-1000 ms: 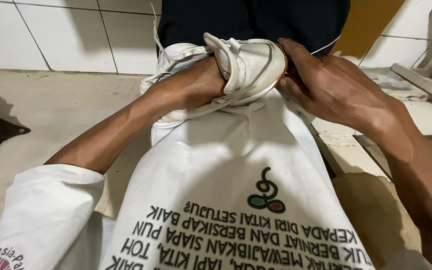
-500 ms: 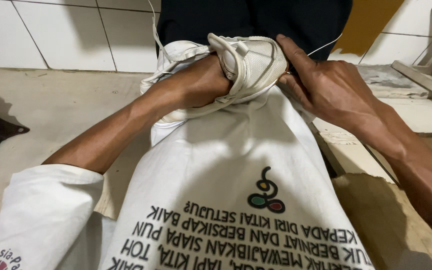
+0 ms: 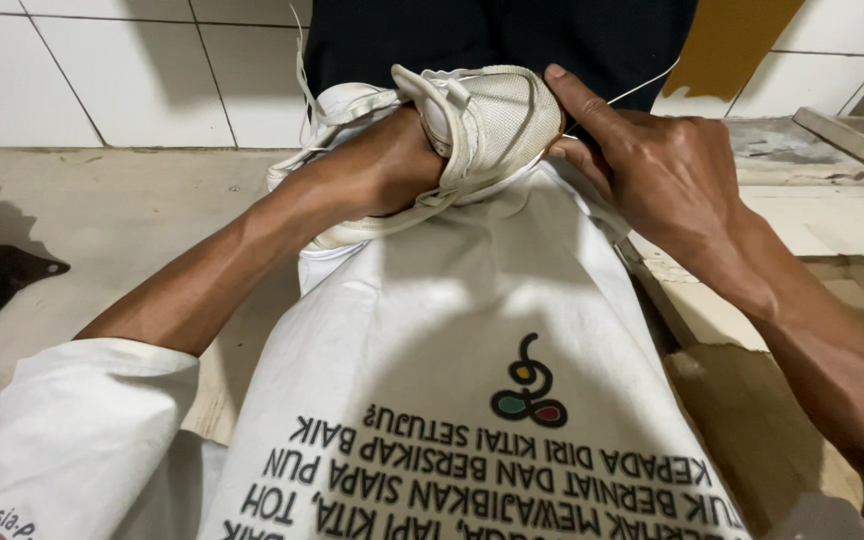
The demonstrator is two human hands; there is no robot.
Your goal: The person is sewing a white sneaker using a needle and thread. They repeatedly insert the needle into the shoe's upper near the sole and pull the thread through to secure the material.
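Bright, warm light from above and behind the wearer, sharp focus throughout, soft grey shadows on the glossy white tiled wall (image 3: pixel 132 80) and pale concrete floor (image 3: pixel 122 220), a broad shadow down the white printed shirt (image 3: pixel 472 330), slight wide-angle stretch at edges.

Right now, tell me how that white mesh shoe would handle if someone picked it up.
The white mesh shoe looks soft: its upper bulges around the left hand inside it, so it would probably flex. Likely light, being thin mesh. The loose laces would probably dangle and snag.
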